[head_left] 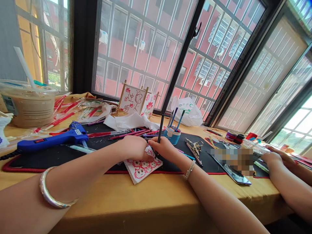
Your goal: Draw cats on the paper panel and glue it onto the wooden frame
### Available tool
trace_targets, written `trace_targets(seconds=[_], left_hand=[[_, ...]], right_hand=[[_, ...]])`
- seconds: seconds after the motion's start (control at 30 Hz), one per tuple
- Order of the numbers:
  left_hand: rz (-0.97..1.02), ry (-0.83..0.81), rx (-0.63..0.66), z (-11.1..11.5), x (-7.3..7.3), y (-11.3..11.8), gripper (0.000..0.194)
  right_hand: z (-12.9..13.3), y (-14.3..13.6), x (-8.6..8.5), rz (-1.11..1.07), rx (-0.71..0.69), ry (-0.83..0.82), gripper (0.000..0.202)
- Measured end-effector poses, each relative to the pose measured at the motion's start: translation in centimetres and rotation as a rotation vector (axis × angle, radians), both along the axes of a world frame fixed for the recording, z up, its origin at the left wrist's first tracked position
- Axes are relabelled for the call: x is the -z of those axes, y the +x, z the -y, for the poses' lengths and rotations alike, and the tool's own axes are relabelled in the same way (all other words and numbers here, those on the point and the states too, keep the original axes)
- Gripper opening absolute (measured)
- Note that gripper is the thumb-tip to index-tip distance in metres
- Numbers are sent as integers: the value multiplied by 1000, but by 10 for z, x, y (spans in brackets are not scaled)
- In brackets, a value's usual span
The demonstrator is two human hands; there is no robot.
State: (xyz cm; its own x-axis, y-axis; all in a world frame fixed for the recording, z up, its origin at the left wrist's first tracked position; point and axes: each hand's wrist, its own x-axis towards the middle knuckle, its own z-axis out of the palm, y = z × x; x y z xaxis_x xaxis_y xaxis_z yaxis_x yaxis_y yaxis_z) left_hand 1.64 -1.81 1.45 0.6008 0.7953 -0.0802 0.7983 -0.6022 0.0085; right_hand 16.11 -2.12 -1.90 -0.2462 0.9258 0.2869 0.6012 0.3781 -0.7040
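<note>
A yellow tablecloth [136,201] covers the table, and a black mat [58,164] with red edging lies on it, under and around both hands. Beyond the hands, barred windows [146,42] face a pink building [190,19].

The right hand [162,146] grips a black pen [160,135], its tip down at a paper napkin [142,169] with red cartoon faces. The left hand [136,148] lies on the napkin's far part, fingers curled; they are partly hidden, so I cannot tell whether they pinch it.

The napkin's near corner overhangs the mat's edge onto the cloth. Between that edge and the table's front, a strip of cloth gives both forearms room. Left of the left hand, a blue glue gun [60,138] and a lidded drink cup [31,105] limit space; beyond it are wrapped red sticks. Just beyond the right hand stands a blue brush cup [172,136]; to its right lie a claw hair clip [193,151] and, farther, a phone [235,174], near another person's hands [278,159].
</note>
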Motion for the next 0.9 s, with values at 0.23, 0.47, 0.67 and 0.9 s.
trace_targets(seconds=[0.23, 0.47, 0.67, 0.9], left_hand=[[18, -292, 54, -12, -13, -13, 37], [216, -429, 102, -15, -19, -17, 33], [166, -597, 121, -20, -23, -25, 36], [256, -552, 201, -29, -21, -29, 43]], right_hand=[[2, 4, -10, -202, 109, 199, 36], [4, 6, -15, -375, 190, 305, 38], [12, 2, -19, -468, 173, 269, 46], [17, -2, -15, -477, 37, 167, 45]])
